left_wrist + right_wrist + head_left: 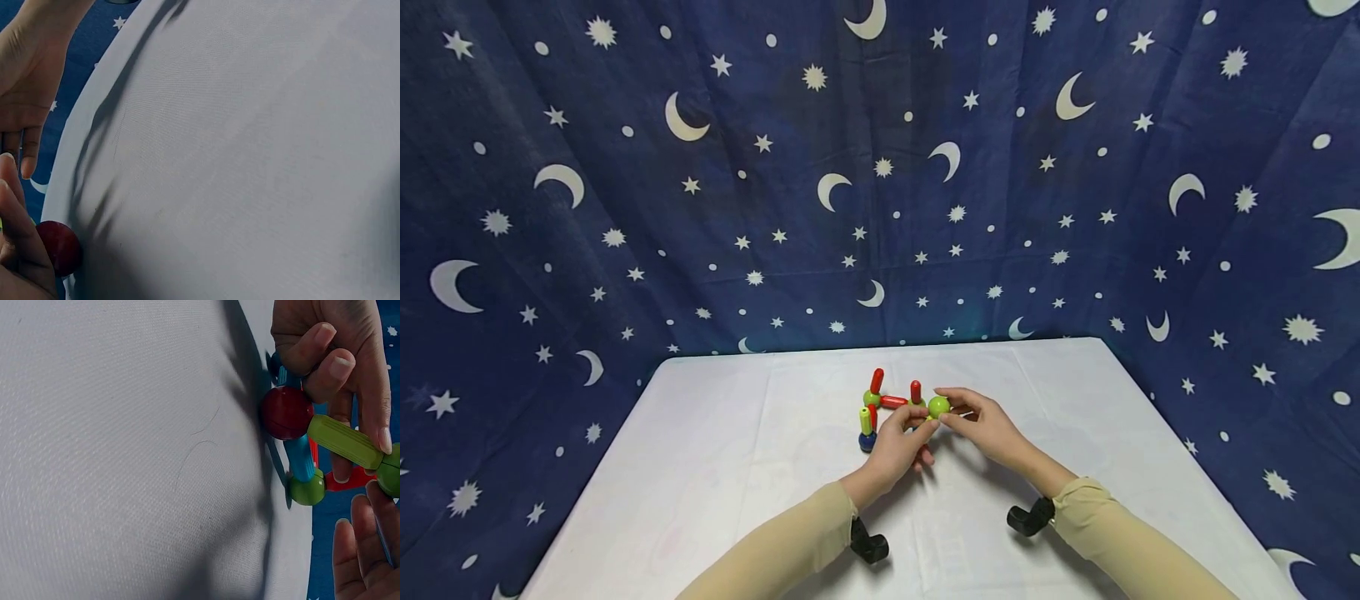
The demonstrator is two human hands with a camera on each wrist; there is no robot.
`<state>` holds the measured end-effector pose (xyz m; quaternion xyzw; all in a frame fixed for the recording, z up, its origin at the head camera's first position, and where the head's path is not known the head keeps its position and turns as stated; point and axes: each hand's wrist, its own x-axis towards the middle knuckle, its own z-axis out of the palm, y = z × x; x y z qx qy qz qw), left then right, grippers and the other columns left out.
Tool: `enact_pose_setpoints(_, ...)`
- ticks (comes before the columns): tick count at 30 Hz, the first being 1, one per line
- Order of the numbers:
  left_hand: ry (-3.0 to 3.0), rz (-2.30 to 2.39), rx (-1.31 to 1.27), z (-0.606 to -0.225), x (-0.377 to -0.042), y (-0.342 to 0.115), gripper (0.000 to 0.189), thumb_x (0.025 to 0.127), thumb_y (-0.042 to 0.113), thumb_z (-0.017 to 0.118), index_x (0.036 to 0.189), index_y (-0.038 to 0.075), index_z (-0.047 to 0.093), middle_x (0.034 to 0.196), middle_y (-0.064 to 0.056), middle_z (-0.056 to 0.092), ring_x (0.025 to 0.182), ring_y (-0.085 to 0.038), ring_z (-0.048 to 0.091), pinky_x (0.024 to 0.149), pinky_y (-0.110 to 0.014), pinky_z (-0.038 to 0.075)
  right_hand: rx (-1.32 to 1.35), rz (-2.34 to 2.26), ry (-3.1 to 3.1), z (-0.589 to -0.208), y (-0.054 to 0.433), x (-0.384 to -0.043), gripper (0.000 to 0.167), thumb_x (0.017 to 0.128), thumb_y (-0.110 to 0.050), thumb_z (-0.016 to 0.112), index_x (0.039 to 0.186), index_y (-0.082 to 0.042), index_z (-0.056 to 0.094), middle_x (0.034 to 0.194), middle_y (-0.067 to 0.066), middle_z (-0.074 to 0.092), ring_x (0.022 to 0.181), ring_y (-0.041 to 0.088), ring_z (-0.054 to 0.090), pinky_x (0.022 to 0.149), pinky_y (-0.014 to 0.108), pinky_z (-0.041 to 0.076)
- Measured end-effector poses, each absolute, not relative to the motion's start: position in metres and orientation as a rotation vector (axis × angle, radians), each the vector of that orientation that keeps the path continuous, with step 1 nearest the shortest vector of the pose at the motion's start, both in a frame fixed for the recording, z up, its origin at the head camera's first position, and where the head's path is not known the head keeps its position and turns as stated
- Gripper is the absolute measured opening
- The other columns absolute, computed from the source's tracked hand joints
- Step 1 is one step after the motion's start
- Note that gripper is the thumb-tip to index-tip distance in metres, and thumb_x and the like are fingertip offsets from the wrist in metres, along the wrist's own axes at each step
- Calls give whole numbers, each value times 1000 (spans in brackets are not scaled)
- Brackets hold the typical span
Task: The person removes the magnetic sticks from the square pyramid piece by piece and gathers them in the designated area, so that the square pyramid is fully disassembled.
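Note:
My right hand (988,425) pinches a lime green ball (938,407) between thumb and fingers. From the left, my left hand (897,448) holds the lime rod (345,441) joined to that ball, its fingertips close to the ball. In the right wrist view this rod runs to a dark red ball (287,412), from which a blue rod (300,459) leads to another green ball (307,488). Red rods (893,402) and a green ball (872,398) stand behind the left hand. The left hand covers part of the joined pieces in the head view.
Left of the left hand, a dark blue ball (867,440) carries an upright lime rod (865,421). A white cloth covers the table (700,467). Behind it hangs a dark blue curtain (895,208) with moons and stars. Black wrist mounts (1030,517) sit at both cuffs.

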<state>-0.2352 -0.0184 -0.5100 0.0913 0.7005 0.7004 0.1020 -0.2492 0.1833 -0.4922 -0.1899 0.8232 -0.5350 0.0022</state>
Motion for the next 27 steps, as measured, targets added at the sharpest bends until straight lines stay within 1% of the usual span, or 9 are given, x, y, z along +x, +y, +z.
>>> enact_pose_setpoints(2, 2073, 2073, 264, -511, -236, -18, 35, 98, 26, 71, 125, 5, 61, 107, -10, 67, 51, -12, 62, 43, -22, 46, -584, -1682, 2582, -492, 183, -250, 47, 98, -29, 72, 141, -12, 61, 116, 4, 69, 101, 23, 65, 86, 35, 53)
enact_pose_setpoints(8, 2073, 2074, 256, -511, -236, -16, 31, 99, 25, 70, 122, 5, 62, 111, -23, 66, 49, -11, 60, 43, -22, 45, -549, -1676, 2582, -490, 183, -249, 44, 97, -31, 73, 137, -15, 64, 118, 2, 70, 101, 22, 65, 86, 38, 53)
enact_pose_setpoints(13, 2080, 2065, 254, -509, -236, -16, 31, 100, 25, 69, 122, 5, 61, 110, -24, 65, 49, -11, 59, 44, -21, 45, -539, -1668, 2581, -489, 183, -249, 45, 97, -31, 73, 138, -15, 63, 118, 3, 70, 102, 22, 64, 87, 41, 52)
enact_pose_setpoints(17, 2078, 2057, 247, -507, -235, -17, 32, 100, 27, 69, 122, 6, 61, 112, -24, 65, 50, -12, 60, 45, -22, 45, -529, -1666, 2575, -488, 183, -249, 46, 97, -30, 73, 139, -12, 62, 116, 3, 70, 102, 23, 64, 89, 43, 51)
enact_pose_setpoints(22, 2079, 2053, 246, -505, -235, -17, 31, 100, 28, 69, 121, 7, 62, 111, -25, 65, 50, -13, 60, 45, -23, 45, -516, -1643, 2581, -487, 185, -251, 44, 98, -29, 72, 137, -13, 63, 115, 3, 71, 102, 23, 64, 89, 42, 51)
enact_pose_setpoints(25, 2085, 2040, 261, -505, -236, -17, 28, 100, 28, 69, 120, 9, 64, 109, -23, 66, 50, -13, 60, 45, -24, 46, -525, -1618, 2618, -487, 190, -257, 43, 98, -28, 73, 136, -12, 63, 115, 4, 71, 104, 23, 65, 91, 42, 50)
enact_pose_setpoints(27, 2107, 2011, 278, -506, -236, -18, 27, 100, 29, 69, 119, 10, 65, 106, -19, 66, 51, -13, 59, 45, -24, 46, -519, -1594, 2669, -489, 196, -263, 43, 97, -26, 73, 136, -10, 63, 114, 5, 71, 104, 23, 65, 92, 43, 50)
